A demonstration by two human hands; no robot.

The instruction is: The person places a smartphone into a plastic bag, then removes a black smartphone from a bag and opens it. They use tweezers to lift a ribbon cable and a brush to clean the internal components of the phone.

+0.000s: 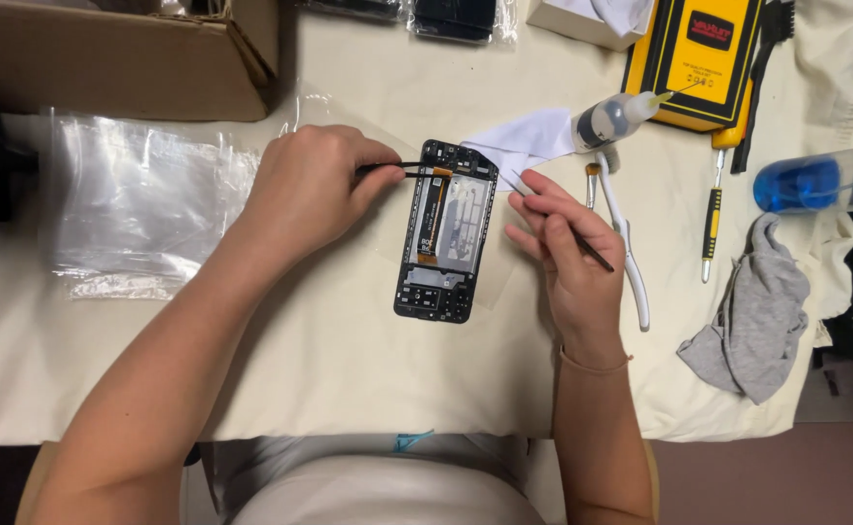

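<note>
Left hand (308, 187): curled shut around a thin black tool (395, 168), whose tip reaches the upper left edge of the opened phone frame (446, 231).
Right hand (570, 261): fingers pinched narrow on a second slim dark tool (594, 255), fingertips just beside the frame's right edge.
Cardboard box (125, 58): upper left of the frame, brown, flap edge torn, on the cream table cover (349, 360).
Clear plastic bag (140, 204): left of centre, flat, crinkled, below the box.
Yellow case (694, 58): upper right, rectangular, black border, with a small dark red label patch near its top.
Small white box (592, 17): top edge, right of centre, cut off by the picture.
Dark bagged items (451, 17): top centre, in clear wrap.
Dropper bottle (613, 119): lying on its side, grey body, pale nozzle pointing at the yellow case.
Blue-filled clear bottle (816, 183): far right, lying on its side.
Screwdriver (713, 209): yellow and black, right of the hands, upright in the picture.
White tweezers (626, 253): just right of the right hand.
Grey cloth (752, 316): crumpled, lower right.
White cloth (524, 141): touching the frame's top right corner.
Phone frame: centre of picture, upright, slightly tilted; black rim, silver plate inside, orange-edged ribbon strip down its left half, dark board at the bottom.
</note>
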